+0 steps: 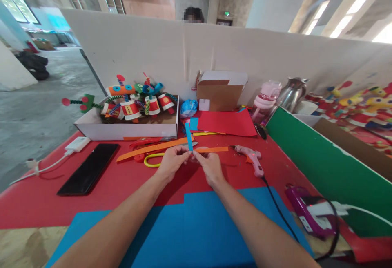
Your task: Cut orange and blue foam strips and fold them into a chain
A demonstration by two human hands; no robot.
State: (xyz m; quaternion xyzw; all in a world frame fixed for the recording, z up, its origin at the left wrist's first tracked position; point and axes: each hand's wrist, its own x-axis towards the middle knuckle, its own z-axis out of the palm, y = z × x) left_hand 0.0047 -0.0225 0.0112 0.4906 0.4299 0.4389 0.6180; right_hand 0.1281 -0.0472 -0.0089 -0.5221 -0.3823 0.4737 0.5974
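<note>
My left hand (171, 162) and my right hand (209, 165) meet over the red table, both pinching the lower end of a narrow blue paper strip (188, 136) that stands upright between them. Just behind the hands lie long orange paper strips (153, 148) and a yellow loop (152, 159). A large blue sheet (190, 227) lies under my forearms. A pink glue gun (251, 157) rests to the right of my right hand, its black cord trailing toward me.
A white box (128, 128) holds several paper-cup figures at the back left. A black phone (88, 173) and white charger (76, 144) lie left. Red paper (226, 123), a cardboard box (219, 94), a pink bottle (265, 98), a kettle (290, 92) and a green board (324, 166) stand right. A person's head (193, 14) shows behind the partition.
</note>
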